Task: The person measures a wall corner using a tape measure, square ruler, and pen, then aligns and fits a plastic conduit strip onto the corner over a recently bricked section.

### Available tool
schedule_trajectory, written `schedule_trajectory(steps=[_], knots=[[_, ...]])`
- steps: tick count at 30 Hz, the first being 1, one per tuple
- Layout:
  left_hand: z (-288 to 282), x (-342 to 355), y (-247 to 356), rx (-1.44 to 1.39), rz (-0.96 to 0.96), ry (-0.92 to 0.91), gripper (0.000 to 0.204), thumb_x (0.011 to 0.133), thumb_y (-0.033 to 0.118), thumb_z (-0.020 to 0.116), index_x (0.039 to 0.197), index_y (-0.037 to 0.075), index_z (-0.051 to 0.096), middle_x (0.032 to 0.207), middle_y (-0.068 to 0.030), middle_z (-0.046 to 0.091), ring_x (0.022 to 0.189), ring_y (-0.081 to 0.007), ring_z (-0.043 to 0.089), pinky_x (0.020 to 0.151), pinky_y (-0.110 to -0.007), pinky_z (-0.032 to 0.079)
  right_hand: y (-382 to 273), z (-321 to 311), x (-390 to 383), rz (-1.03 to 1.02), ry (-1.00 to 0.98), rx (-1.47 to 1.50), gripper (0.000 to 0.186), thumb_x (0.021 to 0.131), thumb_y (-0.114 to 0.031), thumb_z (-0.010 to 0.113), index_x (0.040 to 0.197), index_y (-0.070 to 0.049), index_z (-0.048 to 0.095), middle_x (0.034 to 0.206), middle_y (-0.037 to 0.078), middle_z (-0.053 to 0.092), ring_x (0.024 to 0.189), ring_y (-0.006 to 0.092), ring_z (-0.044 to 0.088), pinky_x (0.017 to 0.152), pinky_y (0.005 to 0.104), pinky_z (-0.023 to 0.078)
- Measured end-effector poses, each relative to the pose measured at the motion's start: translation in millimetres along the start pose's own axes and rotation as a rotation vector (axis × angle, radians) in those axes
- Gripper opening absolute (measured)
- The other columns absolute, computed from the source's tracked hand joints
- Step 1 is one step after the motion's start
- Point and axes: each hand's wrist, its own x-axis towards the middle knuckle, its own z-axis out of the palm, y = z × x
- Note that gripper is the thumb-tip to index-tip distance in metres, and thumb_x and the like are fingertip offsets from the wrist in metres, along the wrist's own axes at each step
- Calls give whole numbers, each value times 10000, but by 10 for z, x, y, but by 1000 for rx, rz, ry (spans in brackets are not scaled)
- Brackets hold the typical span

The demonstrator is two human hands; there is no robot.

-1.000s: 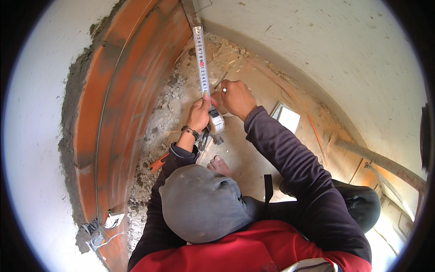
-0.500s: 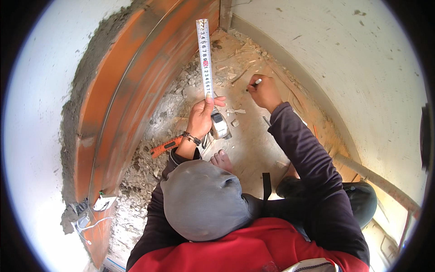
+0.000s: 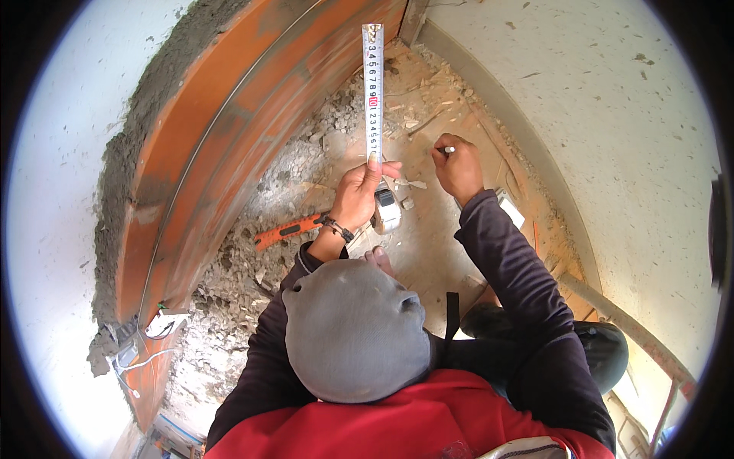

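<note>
Fingers of my left hand (image 3: 357, 195) are closed on a tape measure (image 3: 388, 209), the thumb pressing the foot of its drawn-out blade. That white blade (image 3: 372, 84) points away from me, its metal end hook at the far tip, and the silver and black case sits just below the hand. To the right, my right hand (image 3: 462, 174) is curled round a slim pen (image 3: 449, 150). Only the pen's white end shows. Between the hands and the tape's far end there is a gap, the two not touching.
Orange brickwork (image 3: 191, 153) edged with grey mortar rises on the left, with a cable along it. A pale wall (image 3: 612, 115) stands right. Rubble (image 3: 229, 294) covers the floor beside the bricks, near an orange-and-black flat tool (image 3: 290, 230). White electrical fittings (image 3: 164, 325) hang lower left.
Both hands, the tape measure and the pen have shifted a little right in the picture, as the view moved too. Both grips stay the same.
</note>
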Motion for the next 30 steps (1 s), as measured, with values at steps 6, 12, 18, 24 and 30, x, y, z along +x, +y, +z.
schedule_trajectory(steps=[6, 12, 18, 24, 30], knots=[[28, -46, 256, 38, 82, -25, 578, 1045, 462, 331, 1029, -1, 676, 1094, -117, 694, 931, -168, 631, 868, -308, 487, 121, -82, 139, 121, -123, 13, 162, 804, -134, 708, 798, 16, 648, 682, 197, 642, 642, 321, 654, 610, 387, 510], [24, -188, 596, 96, 329, -4, 585, 1034, 465, 364, 1047, -38, 661, 937, -120, 695, 831, -181, 644, 779, -320, 519, 478, -375, 90, 668, -593, -54, 535, 889, -476, 641, 820, 53, 674, 591, 112, 625, 512, 208, 633, 501, 329, 514], [29, -245, 997, 351, 679, 142, 560, 1028, 455, 388, 989, -21, 679, 865, -129, 687, 805, -211, 660, 724, -331, 512, -412, -379, -96, 495, -545, 512, 794, 908, -701, 434, 1215, 20, 558, 1110, 188, 609, 960, 241, 633, 707, 409, 561], [44, -296, 1303, 242, 835, 226, 598, 1010, 496, 418, 1016, -51, 660, 876, -131, 659, 810, -202, 630, 736, -342, 506, -1774, -503, -361, 360, -674, 1024, 731, 928, -558, 552, 1406, -59, 314, 1251, 153, 493, 1109, 235, 556, 707, 358, 575], [-45, -411, 1482, 247, 1017, 170, 620, 999, 518, 428, 1048, -64, 638, 850, -130, 641, 803, -200, 617, 728, -357, 509, -1865, -504, -348, 255, -795, 1069, 604, 904, -296, 611, 1353, -49, 292, 1163, 95, 498, 950, 145, 559, 636, 252, 507]])
